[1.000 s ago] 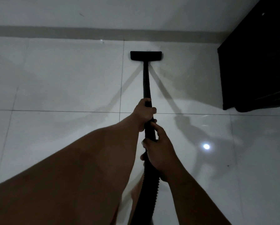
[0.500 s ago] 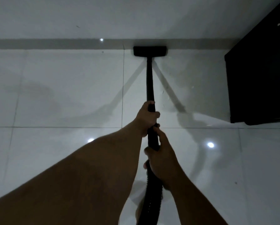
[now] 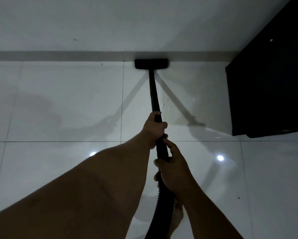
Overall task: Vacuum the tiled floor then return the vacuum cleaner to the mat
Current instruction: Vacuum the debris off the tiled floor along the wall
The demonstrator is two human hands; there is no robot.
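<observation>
Both hands clamp the vacuum wand (image 3: 154, 94): left hand (image 3: 154, 128) ahead of right hand (image 3: 175, 170); floor nozzle (image 3: 151, 64) far beyond them, touching the skirting (image 3: 58, 56).

The tiled floor (image 3: 58, 104) is glossy and smooth, mirroring two ceiling lights. The vacuum wand (image 3: 153, 94) looks like smooth, matt black plastic; nearer the camera than the wand, the hose (image 3: 163, 200) is ribbed. Right of the wand, the dark cabinet (image 3: 269, 80) looks matt.

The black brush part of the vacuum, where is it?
In the head view, the floor head sits top centre on the tiled floor, against the baseboard, left of the dark cabinet.
</observation>
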